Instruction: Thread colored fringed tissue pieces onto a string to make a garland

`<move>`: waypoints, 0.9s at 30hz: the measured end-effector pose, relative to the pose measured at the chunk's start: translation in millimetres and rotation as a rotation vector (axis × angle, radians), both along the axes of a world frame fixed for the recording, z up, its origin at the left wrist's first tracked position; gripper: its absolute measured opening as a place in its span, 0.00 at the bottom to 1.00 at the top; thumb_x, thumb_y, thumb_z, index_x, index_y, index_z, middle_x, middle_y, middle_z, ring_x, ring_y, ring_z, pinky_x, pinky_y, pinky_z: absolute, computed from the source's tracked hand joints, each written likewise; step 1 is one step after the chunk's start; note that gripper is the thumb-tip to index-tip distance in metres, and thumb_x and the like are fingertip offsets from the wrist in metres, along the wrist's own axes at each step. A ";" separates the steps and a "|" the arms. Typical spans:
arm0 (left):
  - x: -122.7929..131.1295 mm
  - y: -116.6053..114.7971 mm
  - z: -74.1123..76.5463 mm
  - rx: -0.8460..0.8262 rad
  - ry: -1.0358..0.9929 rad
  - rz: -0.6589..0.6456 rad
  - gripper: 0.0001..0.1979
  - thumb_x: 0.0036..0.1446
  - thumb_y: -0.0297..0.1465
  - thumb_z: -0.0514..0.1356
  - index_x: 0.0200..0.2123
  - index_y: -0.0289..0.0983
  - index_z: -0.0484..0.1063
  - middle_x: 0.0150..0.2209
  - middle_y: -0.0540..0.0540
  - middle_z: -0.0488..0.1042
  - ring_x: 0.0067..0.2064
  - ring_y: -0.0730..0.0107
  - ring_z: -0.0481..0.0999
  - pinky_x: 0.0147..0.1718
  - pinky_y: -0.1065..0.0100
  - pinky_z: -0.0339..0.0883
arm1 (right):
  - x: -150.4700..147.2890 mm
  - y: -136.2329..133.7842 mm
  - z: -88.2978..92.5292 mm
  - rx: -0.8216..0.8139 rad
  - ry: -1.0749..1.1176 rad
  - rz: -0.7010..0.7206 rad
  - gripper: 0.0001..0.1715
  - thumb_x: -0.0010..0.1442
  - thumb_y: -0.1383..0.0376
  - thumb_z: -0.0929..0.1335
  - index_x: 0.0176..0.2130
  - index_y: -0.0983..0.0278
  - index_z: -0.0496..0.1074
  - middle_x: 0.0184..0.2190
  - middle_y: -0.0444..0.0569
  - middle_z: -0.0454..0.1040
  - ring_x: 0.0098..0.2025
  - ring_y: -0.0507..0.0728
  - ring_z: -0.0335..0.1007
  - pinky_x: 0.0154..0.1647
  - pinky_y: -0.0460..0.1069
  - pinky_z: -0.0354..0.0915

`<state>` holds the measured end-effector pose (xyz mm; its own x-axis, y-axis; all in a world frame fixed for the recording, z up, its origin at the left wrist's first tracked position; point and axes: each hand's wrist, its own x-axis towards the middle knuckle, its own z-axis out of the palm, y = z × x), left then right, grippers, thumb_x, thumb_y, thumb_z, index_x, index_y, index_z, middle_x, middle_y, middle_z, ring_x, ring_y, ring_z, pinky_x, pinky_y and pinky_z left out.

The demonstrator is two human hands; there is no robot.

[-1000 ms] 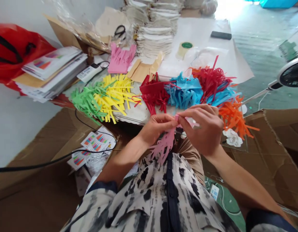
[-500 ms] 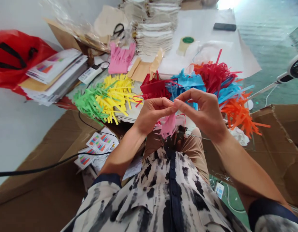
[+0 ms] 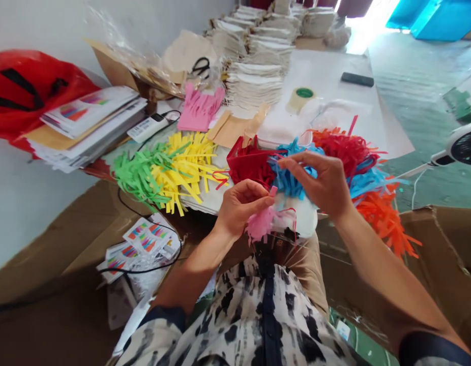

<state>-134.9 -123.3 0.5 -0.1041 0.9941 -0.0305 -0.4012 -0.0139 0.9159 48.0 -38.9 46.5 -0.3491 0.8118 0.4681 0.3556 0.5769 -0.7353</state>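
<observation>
My left hand (image 3: 241, 206) pinches the top of a pink fringed paper tassel (image 3: 260, 223), which hangs over the table's front edge. Up and to the right, my right hand (image 3: 323, 180) is closed in a pinch in front of the blue fringed paper (image 3: 291, 175); what its fingertips hold, if anything, is too small to name. Dark red fringed paper (image 3: 251, 162) lies just beyond my left hand. Yellow (image 3: 193, 162) and green fringed paper (image 3: 138, 175) are on the left, with a red bunch (image 3: 344, 152) and orange strips (image 3: 388, 218) on the right.
Pink fringed paper (image 3: 201, 109), scissors (image 3: 201, 66), stacked pale bundles (image 3: 254, 84), a tape roll (image 3: 304, 96) and a dark flat object (image 3: 357, 79) lie farther back. Papers (image 3: 86, 124) and a red bag (image 3: 33, 91) are at left, a small fan (image 3: 464, 145) at right.
My hands were together at the fingertips and are now apart, the right one higher. The pink tassel hangs lower, with my left hand. The view has tilted up.
</observation>
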 end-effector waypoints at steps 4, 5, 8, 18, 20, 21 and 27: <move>-16.5 10.8 -7.9 -0.073 -0.094 0.002 0.20 0.43 0.35 0.82 0.39 0.40 0.84 0.30 0.52 0.82 0.31 0.76 0.80 0.33 0.74 0.73 | -21.9 100.1 -16.1 0.108 -0.489 -0.247 0.14 0.68 0.63 0.68 0.46 0.60 0.84 0.45 0.54 0.84 0.45 0.65 0.79 0.51 0.60 0.69; -20.4 12.6 -10.1 -0.093 -0.104 0.000 0.19 0.43 0.36 0.82 0.38 0.39 0.85 0.30 0.51 0.83 0.31 0.76 0.80 0.33 0.74 0.73 | -29.8 123.6 -22.4 0.087 -0.597 -0.270 0.15 0.67 0.63 0.68 0.47 0.61 0.84 0.47 0.57 0.84 0.48 0.67 0.79 0.52 0.61 0.69; -29.4 16.6 -15.4 -0.132 -0.141 -0.005 0.15 0.45 0.37 0.81 0.32 0.38 0.84 0.29 0.49 0.83 0.30 0.73 0.82 0.35 0.72 0.74 | -53.4 179.3 -41.5 -0.016 -0.809 -0.306 0.15 0.65 0.63 0.69 0.45 0.64 0.85 0.44 0.62 0.83 0.50 0.70 0.77 0.51 0.62 0.68; -38.1 25.2 -25.8 -0.165 -0.138 -0.015 0.15 0.52 0.40 0.78 0.35 0.38 0.81 0.28 0.50 0.81 0.30 0.73 0.81 0.36 0.71 0.72 | -66.1 218.1 -53.9 -0.143 -0.806 -0.339 0.12 0.58 0.64 0.75 0.38 0.72 0.85 0.39 0.62 0.84 0.46 0.62 0.78 0.47 0.58 0.66; -38.0 23.4 -26.2 -0.153 -0.114 -0.001 0.14 0.53 0.40 0.77 0.34 0.38 0.82 0.28 0.51 0.81 0.30 0.74 0.80 0.35 0.71 0.71 | -61.9 208.4 -41.9 -0.097 -0.751 -0.385 0.17 0.63 0.61 0.71 0.41 0.74 0.85 0.42 0.64 0.84 0.47 0.60 0.77 0.47 0.59 0.63; -37.8 21.9 -25.7 -0.141 -0.100 0.009 0.14 0.53 0.40 0.77 0.34 0.38 0.82 0.27 0.51 0.80 0.30 0.74 0.79 0.35 0.72 0.71 | -59.9 199.8 -33.9 -0.065 -0.711 -0.409 0.18 0.64 0.61 0.71 0.42 0.74 0.84 0.42 0.63 0.84 0.47 0.59 0.77 0.48 0.59 0.63; -31.0 3.0 -13.1 -0.062 -0.007 0.090 0.13 0.54 0.41 0.76 0.33 0.38 0.82 0.29 0.50 0.80 0.30 0.74 0.76 0.33 0.70 0.70 | -53.3 68.4 1.4 -0.117 0.070 -0.079 0.05 0.63 0.62 0.76 0.37 0.61 0.81 0.29 0.47 0.81 0.30 0.53 0.75 0.35 0.52 0.69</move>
<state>-165.9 -120.4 -12.5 -0.1922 0.9769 -0.0930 -0.4073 0.0069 0.9133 -5.3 29.5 47.9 -0.2522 0.8858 0.3896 0.3417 0.4582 -0.8205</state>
